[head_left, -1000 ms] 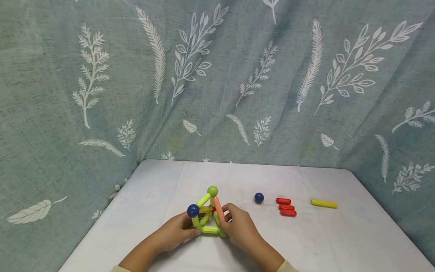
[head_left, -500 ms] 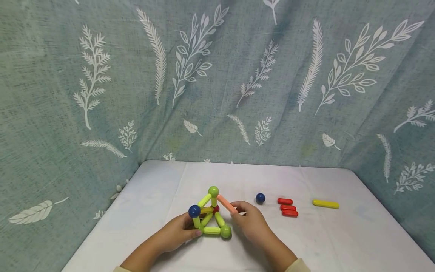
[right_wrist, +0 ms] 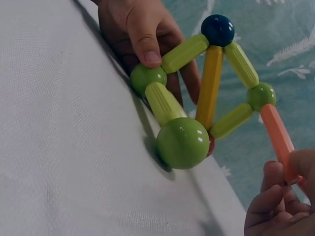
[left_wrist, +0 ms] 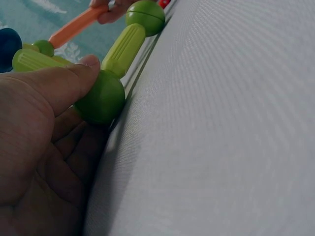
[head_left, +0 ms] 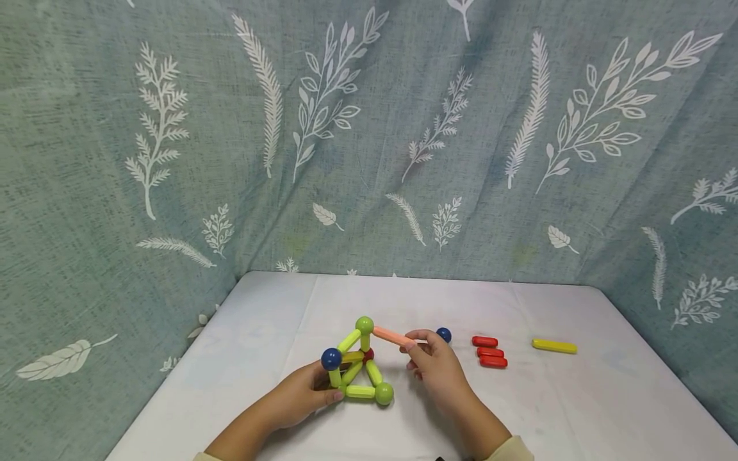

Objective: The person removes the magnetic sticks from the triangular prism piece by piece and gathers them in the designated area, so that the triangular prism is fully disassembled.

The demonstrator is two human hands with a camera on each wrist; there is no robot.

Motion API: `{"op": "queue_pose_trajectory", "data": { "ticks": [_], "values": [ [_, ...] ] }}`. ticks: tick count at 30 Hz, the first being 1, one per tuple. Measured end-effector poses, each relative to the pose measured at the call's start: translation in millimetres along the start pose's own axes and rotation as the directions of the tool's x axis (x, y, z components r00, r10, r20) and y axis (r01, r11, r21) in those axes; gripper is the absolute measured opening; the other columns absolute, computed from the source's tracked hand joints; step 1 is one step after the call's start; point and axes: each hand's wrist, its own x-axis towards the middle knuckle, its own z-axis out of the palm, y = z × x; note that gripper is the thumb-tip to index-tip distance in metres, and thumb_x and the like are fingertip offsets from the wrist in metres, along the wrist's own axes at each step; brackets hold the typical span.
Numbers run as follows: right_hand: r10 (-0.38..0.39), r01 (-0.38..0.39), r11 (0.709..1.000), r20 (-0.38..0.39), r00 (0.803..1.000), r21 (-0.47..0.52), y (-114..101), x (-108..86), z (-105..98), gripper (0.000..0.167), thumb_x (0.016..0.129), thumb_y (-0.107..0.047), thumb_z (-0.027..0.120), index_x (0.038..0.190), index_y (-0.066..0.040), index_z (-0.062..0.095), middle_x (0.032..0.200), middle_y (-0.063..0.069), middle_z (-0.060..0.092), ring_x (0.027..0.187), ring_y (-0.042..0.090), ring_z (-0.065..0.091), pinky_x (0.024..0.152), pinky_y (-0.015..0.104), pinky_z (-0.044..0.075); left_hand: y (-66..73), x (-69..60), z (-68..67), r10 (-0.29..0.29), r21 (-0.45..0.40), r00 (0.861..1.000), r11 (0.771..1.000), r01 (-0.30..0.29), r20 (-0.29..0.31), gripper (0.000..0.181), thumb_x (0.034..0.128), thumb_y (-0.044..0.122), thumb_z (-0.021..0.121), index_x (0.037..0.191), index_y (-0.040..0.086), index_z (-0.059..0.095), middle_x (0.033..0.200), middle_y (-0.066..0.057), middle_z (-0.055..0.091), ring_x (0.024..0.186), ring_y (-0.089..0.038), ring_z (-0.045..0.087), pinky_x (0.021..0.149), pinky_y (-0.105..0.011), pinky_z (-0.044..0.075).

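Note:
A frame of rods and balls (head_left: 360, 392) stands on the white cloth, made of lime rods, green balls, a blue ball (head_left: 331, 359), a red ball (head_left: 369, 354) and a yellow rod (right_wrist: 209, 86). My left hand (head_left: 301, 394) grips its near left corner, the thumb on a green ball (left_wrist: 102, 98) and the fingers behind. One end of an orange rod (head_left: 392, 336) meets the top green ball (head_left: 364, 325). At the rod's other end, my right hand (head_left: 442, 371) pinches it between thumb and fingers. The rod slopes slightly down to the right.
Beyond my right hand lies a loose blue ball (head_left: 444, 334), partly hidden by it. Several red rods (head_left: 491, 352) lie farther right, then a yellow rod (head_left: 554, 346). A leaf-patterned curtain (head_left: 369, 141) hangs behind and beside the white table (head_left: 576, 403).
The orange rod has swung up and outward to the right about the top green ball, with my right hand moving along. My left hand has kept its grip on the corner.

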Motion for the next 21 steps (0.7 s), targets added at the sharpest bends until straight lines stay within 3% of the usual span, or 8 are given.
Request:
{"op": "queue_pose_trajectory", "data": {
  "ticks": [6, 21],
  "values": [
    [-0.010, 0.010, 1.000, -0.030, 0.999, 0.013, -0.2, 0.6, -1.0, 0.025, 0.101, -0.021, 0.071, 0.123, -0.009, 0.068, 0.108, 0.016, 0.072, 0.073, 0.019, 0.056, 0.063, 0.027, 0.048, 2.9, -2.0, 1.8, -0.025, 0.043, 1.000, 0.999, 0.026, -0.015, 0.072, 0.0916, 0.046, 0.078, 0.152, 0.016, 0.052, 0.150, -0.010, 0.060, 0.143, -0.038, 0.052, 0.117, -0.063, 0.035],
    [0.000, 0.000, 0.998, -0.004, 1.000, -0.070, 5.8, 1.9, -2.4, 0.020, 0.099, -0.019, 0.073, 0.117, -0.009, 0.071, 0.102, 0.013, 0.078, 0.068, 0.016, 0.053, 0.056, 0.023, 0.043, -1.4, -2.7, 1.0, 0.008, 0.030, 1.000, 1.000, -0.008, -0.004, 0.070, 0.0936, 0.043, 0.077, 0.155, 0.022, 0.049, 0.152, -0.008, 0.058, 0.143, -0.036, 0.052, 0.118, -0.061, 0.036]
  ]
}}
